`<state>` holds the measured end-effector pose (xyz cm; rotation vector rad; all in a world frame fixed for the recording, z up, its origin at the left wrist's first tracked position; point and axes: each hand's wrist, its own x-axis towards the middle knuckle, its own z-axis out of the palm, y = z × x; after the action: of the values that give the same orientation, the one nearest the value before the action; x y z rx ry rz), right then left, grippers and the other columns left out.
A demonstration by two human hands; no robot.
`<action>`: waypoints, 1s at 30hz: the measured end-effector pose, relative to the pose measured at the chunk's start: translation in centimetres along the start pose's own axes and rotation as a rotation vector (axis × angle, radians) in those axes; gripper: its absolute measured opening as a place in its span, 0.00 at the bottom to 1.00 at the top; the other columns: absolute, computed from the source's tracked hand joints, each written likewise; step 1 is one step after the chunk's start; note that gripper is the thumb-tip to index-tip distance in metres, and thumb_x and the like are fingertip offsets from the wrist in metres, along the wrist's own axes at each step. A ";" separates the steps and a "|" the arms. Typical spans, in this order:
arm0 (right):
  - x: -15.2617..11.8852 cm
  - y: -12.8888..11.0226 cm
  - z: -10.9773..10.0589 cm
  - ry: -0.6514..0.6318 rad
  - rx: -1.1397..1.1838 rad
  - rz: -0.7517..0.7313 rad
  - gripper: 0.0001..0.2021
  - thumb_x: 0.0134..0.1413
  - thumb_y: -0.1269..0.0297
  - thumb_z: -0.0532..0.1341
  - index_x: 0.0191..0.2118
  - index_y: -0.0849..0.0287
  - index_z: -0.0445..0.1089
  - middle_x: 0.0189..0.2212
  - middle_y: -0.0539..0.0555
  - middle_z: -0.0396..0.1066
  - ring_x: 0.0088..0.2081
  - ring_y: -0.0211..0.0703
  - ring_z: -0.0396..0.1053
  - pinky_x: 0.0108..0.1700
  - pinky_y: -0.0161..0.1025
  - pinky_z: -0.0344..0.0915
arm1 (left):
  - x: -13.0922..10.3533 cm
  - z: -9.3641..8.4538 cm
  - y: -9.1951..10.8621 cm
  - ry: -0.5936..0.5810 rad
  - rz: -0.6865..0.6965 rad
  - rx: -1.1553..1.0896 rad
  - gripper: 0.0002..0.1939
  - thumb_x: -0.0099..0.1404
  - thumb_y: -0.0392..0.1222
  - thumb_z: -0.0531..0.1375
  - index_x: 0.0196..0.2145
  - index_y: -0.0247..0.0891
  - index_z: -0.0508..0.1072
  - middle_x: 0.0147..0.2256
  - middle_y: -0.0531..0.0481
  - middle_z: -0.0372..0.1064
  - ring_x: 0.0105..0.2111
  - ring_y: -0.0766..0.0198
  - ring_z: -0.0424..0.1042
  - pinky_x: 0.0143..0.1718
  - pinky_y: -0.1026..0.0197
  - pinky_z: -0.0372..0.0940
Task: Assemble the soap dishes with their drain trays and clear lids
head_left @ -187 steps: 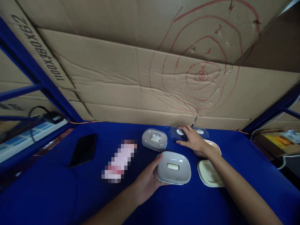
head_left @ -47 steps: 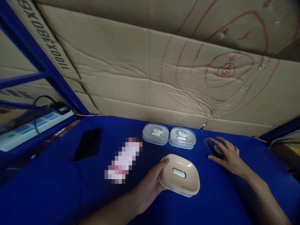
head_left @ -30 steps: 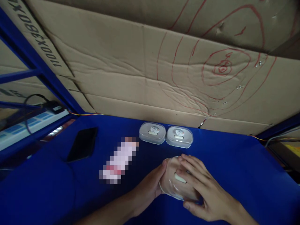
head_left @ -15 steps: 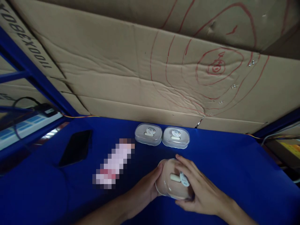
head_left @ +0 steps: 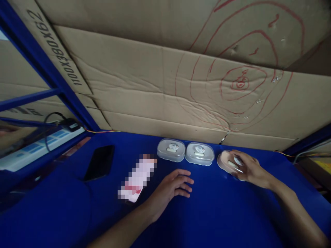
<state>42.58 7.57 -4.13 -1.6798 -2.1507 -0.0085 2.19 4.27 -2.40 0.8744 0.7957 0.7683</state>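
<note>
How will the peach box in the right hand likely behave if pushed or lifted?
The peach box looks stiff, since its curved outline shows no sagging. Its clear, shiny lid may feel slippery under the right hand. Being low and wide, it would probably slide rather than roll or tip.

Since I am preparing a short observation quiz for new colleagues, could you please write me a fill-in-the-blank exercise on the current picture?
1. The person's ____ hand is on the peach dish.
2. The other hand, with its fingers spread, holds ____.
3. Counting the peach one, ____ lidded dishes stand in a row on the blue table.
4. The red rings are drawn on ____.

Missing words: right; nothing; three; cardboard.
</note>
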 end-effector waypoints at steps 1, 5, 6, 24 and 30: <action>0.6 -0.4 -0.1 -0.029 -0.017 0.000 0.38 0.46 0.46 0.71 0.64 0.45 0.66 0.63 0.64 0.68 0.65 0.72 0.64 0.62 0.65 0.58 | 0.1 0.0 -0.1 0.007 0.012 0.014 0.15 0.68 0.48 0.61 0.48 0.36 0.75 0.44 0.40 0.77 0.39 0.54 0.76 0.44 0.49 0.71; 3.8 -6.3 -0.2 -0.117 -0.049 -0.093 0.43 0.55 0.39 0.66 0.72 0.42 0.52 0.73 0.61 0.50 0.73 0.68 0.48 0.66 0.73 0.44 | 0.2 0.2 -0.6 0.078 0.060 0.061 0.10 0.65 0.46 0.66 0.40 0.37 0.78 0.39 0.44 0.76 0.38 0.57 0.74 0.39 0.56 0.68; 4.9 -8.6 0.2 -0.141 -0.039 -0.158 0.40 0.61 0.41 0.62 0.73 0.43 0.49 0.74 0.61 0.49 0.73 0.64 0.47 0.68 0.70 0.44 | 0.2 0.2 -0.7 0.105 0.067 0.058 0.08 0.63 0.44 0.67 0.38 0.38 0.79 0.39 0.45 0.76 0.39 0.57 0.73 0.39 0.57 0.68; 11.7 -19.0 4.4 -0.458 0.085 -0.194 0.44 0.46 0.57 0.75 0.68 0.52 0.58 0.65 0.65 0.62 0.66 0.68 0.58 0.66 0.75 0.35 | 0.6 -0.2 -0.2 0.416 0.205 -0.113 0.05 0.62 0.39 0.64 0.37 0.38 0.76 0.36 0.49 0.73 0.33 0.61 0.72 0.32 0.59 0.69; 12.1 -19.4 5.4 -0.451 0.188 -0.216 0.50 0.44 0.60 0.76 0.70 0.55 0.53 0.65 0.68 0.61 0.67 0.67 0.57 0.67 0.70 0.40 | 0.8 -0.8 0.1 0.598 0.318 -0.040 0.10 0.63 0.37 0.65 0.42 0.46 0.76 0.40 0.55 0.69 0.40 0.65 0.67 0.44 0.63 0.63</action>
<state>20.54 14.81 -0.51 -1.4355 -2.5532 0.5410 1.85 5.26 -2.89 0.7472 1.1736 1.3580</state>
